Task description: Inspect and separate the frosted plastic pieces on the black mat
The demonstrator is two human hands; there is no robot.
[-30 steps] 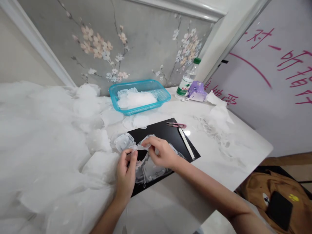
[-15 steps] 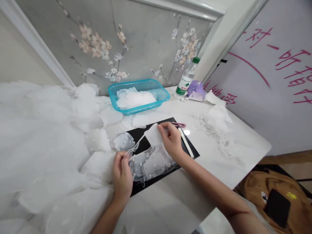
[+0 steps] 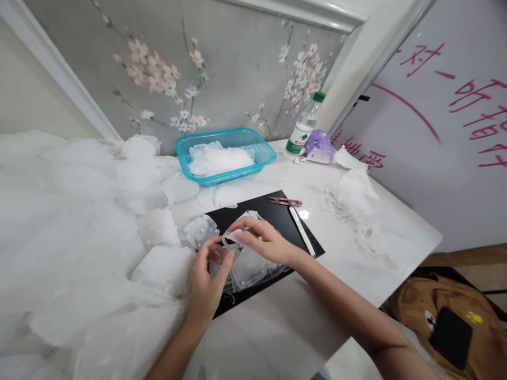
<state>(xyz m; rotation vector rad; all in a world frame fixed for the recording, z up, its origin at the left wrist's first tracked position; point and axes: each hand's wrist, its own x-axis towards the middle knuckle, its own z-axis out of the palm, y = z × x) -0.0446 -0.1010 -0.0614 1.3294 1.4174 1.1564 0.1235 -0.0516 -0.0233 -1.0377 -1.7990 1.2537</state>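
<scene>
My right hand [image 3: 263, 243] pinches a thin, translucent white plastic piece [image 3: 231, 241], which curls up between the two hands. Close beside it is my left hand [image 3: 209, 272], thumb and forefinger apart at the piece's near edge; whether they touch it is hard to see. Under both hands lies a black mat [image 3: 273, 216] bearing more translucent pieces [image 3: 249, 269] with small round dots. Another dotted piece [image 3: 201, 230] rests at the mat's left edge. Pink-handled thread snips [image 3: 291, 202] and a slim white tool [image 3: 301, 231] lie on the mat's right side.
A large heap of white translucent pieces [image 3: 79, 221] covers the table's left side. Behind the mat stands a blue basket [image 3: 261, 158] of similar pieces. A water bottle [image 3: 304, 129], a purple packet [image 3: 319, 146] and thin plastic scraps [image 3: 352, 216] are to the right.
My right hand has moved left and down with the piece, toward my left hand. My left fingers have spread from a pinch on thin strips. The snips are now uncovered.
</scene>
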